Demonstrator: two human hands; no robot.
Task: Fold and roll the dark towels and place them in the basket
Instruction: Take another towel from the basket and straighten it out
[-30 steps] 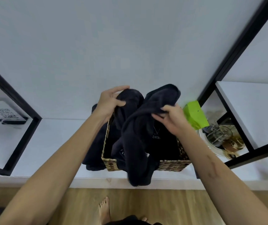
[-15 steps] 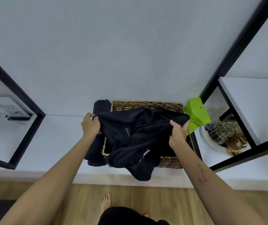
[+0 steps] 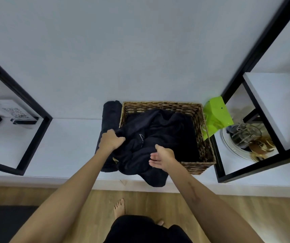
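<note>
A long white shelf (image 3: 67, 146) runs along a pale wall, framed at either side by black metal uprights (image 3: 261, 42), above a wood-plank floor (image 3: 91, 213) on which a bare foot (image 3: 119, 207) stands. On the shelf sits a rectangular wicker basket (image 3: 205, 142), its near left corner buried under a heap of dark towels (image 3: 158, 135) that lies crumpled and unrolled, partly inside the basket and partly spilling over the front rim, with one end hanging past the shelf edge. Another dark towel, rolled (image 3: 110, 113), lies on the shelf just beside the basket's left wall. A person reaches in with both bare arms. The left hand (image 3: 111, 140) has its fingers curled tight around a bunch of the heap at the basket's left rim. The right hand (image 3: 161, 156) rests on the front of the heap, palm turned left, fingers straight and close together, gripping nothing. To the right of the basket, touching its far corner, is a bright green bag (image 3: 216, 116); beyond it a round tray (image 3: 228, 144) carries glass and gold-coloured ware (image 3: 249, 137). On the far left of the shelf stands a small card with a printed code (image 3: 13, 112).
</note>
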